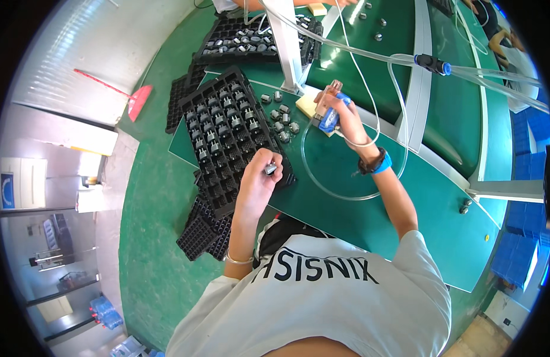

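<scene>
My left hand (261,175) is closed around a small silver metal part (270,169), above the near right edge of a black compartment tray (218,169). Dark plugs with metal prongs (218,119) fill many of the tray's far pockets; several nearer pockets look bare. In my right hand (348,119) is a blue handheld tool (329,119) with a clear, coppery top, gripped over the green table (417,205). A yellow sponge (306,106) lies beside that tool. Loose small metal parts (281,116) are scattered between the tray and the sponge.
Clear air tubing (340,197) loops around my right forearm, and more tubes cross overhead to a black and blue connector (432,64). Another filled tray (242,44) stands at the far side by a white frame post (284,44). Stacked trays (197,235) sit low left.
</scene>
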A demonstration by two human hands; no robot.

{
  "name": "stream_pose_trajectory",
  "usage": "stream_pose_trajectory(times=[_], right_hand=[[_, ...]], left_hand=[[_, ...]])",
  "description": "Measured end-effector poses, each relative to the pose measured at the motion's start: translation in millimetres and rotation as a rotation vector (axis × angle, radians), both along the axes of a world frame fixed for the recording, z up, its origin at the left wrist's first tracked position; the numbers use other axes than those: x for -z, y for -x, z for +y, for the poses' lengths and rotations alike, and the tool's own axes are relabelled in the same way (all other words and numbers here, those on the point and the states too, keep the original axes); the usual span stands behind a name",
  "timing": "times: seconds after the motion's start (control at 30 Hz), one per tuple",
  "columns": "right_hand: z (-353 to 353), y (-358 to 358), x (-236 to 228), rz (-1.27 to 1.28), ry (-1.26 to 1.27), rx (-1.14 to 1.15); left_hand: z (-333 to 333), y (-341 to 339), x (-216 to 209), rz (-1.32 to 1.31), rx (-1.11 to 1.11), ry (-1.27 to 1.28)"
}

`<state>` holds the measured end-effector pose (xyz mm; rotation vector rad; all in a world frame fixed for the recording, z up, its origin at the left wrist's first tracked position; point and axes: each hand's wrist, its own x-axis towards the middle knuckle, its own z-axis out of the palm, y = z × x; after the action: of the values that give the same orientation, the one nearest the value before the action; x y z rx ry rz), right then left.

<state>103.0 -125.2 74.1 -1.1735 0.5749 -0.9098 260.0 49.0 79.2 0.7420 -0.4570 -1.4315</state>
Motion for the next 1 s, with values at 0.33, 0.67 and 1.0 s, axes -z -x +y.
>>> stream_pose_trajectory(times=[0.33,0.67,1.0], right_hand=[[57,6,-54,-0.177,-0.357,-0.262],[70,7,-57,-0.117,-0.381,-0.235],[-5,27,-35,-0.021,0.562,0.229]], left_hand=[[-27,33,-32,-0.870,-0.254,0.237],[-27,45,-25,-0.719,-0.365,0.292],[-16,23,-25,-0.666,-0.439,0.059]])
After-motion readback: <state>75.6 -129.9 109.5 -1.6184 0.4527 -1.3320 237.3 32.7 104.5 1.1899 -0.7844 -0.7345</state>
